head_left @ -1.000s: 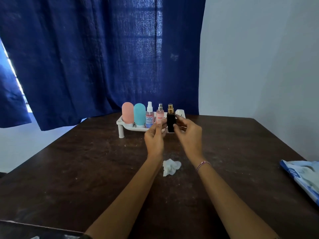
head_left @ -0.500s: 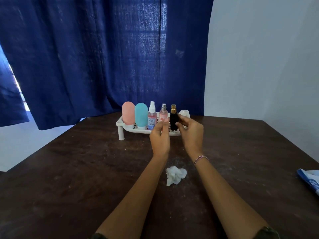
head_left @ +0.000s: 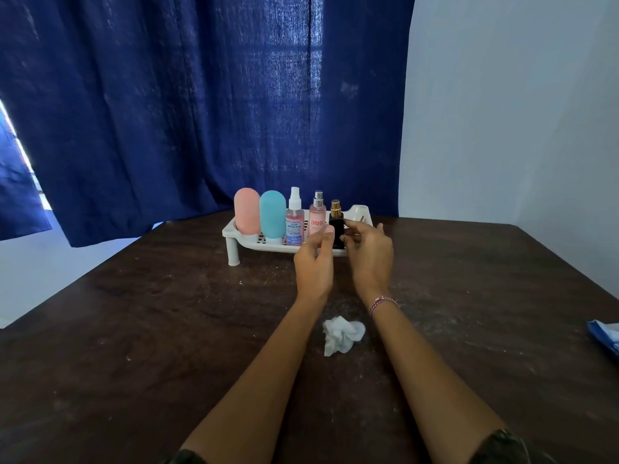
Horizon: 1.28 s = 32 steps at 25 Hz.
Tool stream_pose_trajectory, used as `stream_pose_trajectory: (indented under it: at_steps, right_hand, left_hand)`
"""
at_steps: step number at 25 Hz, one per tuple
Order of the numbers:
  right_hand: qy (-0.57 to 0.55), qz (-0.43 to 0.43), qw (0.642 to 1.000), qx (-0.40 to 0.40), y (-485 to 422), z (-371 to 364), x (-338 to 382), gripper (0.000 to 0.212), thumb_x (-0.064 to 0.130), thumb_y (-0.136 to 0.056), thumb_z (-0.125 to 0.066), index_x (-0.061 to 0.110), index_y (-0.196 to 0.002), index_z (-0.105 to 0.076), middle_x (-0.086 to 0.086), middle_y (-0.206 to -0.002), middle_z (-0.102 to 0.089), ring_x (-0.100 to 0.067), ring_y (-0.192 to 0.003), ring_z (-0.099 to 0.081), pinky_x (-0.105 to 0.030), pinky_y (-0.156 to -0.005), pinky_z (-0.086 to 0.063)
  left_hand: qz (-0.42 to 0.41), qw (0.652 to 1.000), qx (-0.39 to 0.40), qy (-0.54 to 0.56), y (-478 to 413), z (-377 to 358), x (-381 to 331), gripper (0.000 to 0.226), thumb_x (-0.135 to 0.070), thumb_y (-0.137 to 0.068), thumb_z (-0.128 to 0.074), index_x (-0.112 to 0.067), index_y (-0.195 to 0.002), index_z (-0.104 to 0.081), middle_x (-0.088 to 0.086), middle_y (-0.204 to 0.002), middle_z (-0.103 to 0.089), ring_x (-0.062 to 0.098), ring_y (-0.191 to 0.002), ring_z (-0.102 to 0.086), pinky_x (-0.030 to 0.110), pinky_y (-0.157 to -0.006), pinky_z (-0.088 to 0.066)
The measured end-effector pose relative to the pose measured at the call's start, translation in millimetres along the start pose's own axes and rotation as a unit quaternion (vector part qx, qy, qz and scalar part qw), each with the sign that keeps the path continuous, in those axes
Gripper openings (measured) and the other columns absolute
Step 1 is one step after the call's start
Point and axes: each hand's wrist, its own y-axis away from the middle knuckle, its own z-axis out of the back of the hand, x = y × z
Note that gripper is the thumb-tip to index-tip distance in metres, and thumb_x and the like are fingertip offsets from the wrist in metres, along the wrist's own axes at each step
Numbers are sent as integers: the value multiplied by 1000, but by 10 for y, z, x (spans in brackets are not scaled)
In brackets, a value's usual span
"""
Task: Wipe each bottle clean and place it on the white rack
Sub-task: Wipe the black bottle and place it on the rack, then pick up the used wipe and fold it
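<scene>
Dark blue curtain (head_left: 167,112) hangs behind a dark brown table (head_left: 134,329), with a pale wall (head_left: 502,112) to its right. At the far side of the table stands the white rack (head_left: 233,233). On the rack, from its left end, stand a pink bottle (head_left: 247,212), a teal bottle (head_left: 272,216), a clear spray bottle (head_left: 294,222) and a pink spray bottle (head_left: 317,216), all upright in a row.

Just right of the pink spray bottle, over the right part of the rack, the black bottle (head_left: 336,221) with a gold top is upright. My right hand (head_left: 370,254) pinches its right side with curled fingers. My left hand (head_left: 315,262) is raised in front of the rack, thumb up against the black bottle's lower left edge; I cannot tell whether that hand grips it or only sits beside it. Both hands hide the black bottle's base, so I cannot tell whether it rests on the rack.

Nearer me than the rack, between my forearms, lies a crumpled white tissue (head_left: 343,334). A woven bracelet (head_left: 383,303) circles my right wrist. Far to the right of the rack, at the table's edge, lies a blue packet (head_left: 606,336).
</scene>
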Motion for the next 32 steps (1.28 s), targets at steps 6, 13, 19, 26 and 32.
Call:
stream_pose_trajectory:
  at_steps: [6, 13, 19, 26, 32]
  right_hand:
    - [101, -7, 995, 2, 23, 68, 15, 29, 18, -85, -65, 19, -114, -65, -8, -109, -67, -20, -110, -56, -43, -114, -11]
    - [108, -28, 994, 6, 4, 15, -26, 26, 20, -86, -63, 19, -111, -64, -6, -105, -68, -18, -112, -55, -50, -113, -4]
    - [109, -24, 994, 6, 18, -3, -17, 29, 19, -86, -62, 19, -115, -61, -5, -107, -67, -20, -115, -52, -54, -113, -2]
    - [114, 9, 993, 1, 37, 12, -12, 35, 15, -86, -62, 19, -121, -57, -3, -106, -67, -20, -115, -51, -56, -113, -5]
    - [165, 44, 983, -63, 42, 29, -45, 50, 14, -81, -68, 18, -128, -50, -5, -118, -61, -25, -117, -49, -62, -107, -11]
  left_hand:
    - [-41, 997, 38, -58, -4, 11, 45, 35, -25, -97, -48, -9, -127, -56, 3, -128, -59, -1, -108, -50, 6, -86, -38]
    - [-71, 989, 52, -117, -87, 24, 146, 39, -30, -97, -48, -10, -130, -54, 5, -128, -60, -11, -94, -47, 2, -75, -35]
    - [-68, 987, 74, -125, -83, 23, 132, 42, -28, -98, -45, -11, -136, -47, 4, -137, -53, -5, -108, -42, 1, -79, -31]
    - [-70, 985, 66, -142, -37, 33, 48, 41, -28, -100, -41, -9, -136, -46, 5, -136, -53, -2, -113, -40, 10, -90, -30]
    - [-101, 978, 50, -173, -75, 57, 81, 40, -21, -99, -45, -7, -136, -46, 8, -136, -53, -1, -112, -41, 1, -87, -32]
